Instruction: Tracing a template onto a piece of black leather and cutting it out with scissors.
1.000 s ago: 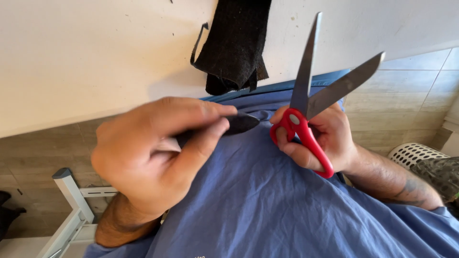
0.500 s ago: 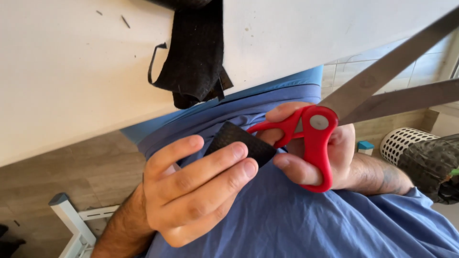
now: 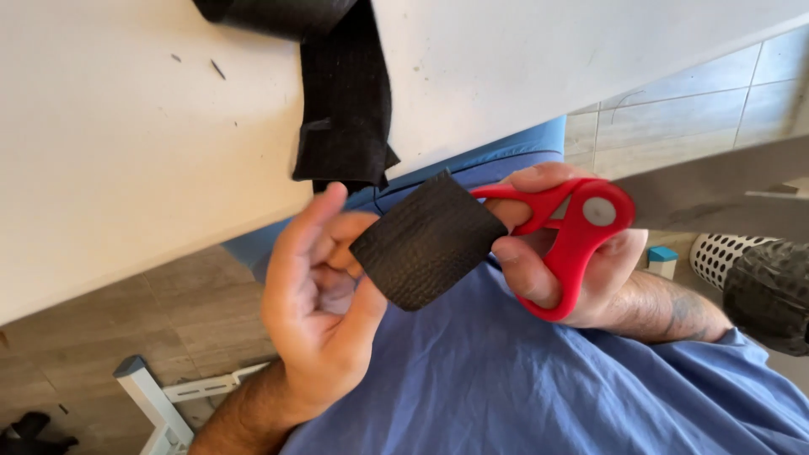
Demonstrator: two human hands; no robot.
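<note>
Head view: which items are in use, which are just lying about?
In use: black fabric patch in left hand; red-handled scissors in right hand.
Lying about: black fabric strip over white table; perforated white basket.

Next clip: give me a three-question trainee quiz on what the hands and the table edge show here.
1. True or false: the left hand holds the black patch.
2. Which hand grips the red scissors?
A. left
B. right
C. neither
3. Fill in: a strip of black cloth hangs over the edge of the white ____.

Key: 1 true. 2 B. 3 table.
</note>
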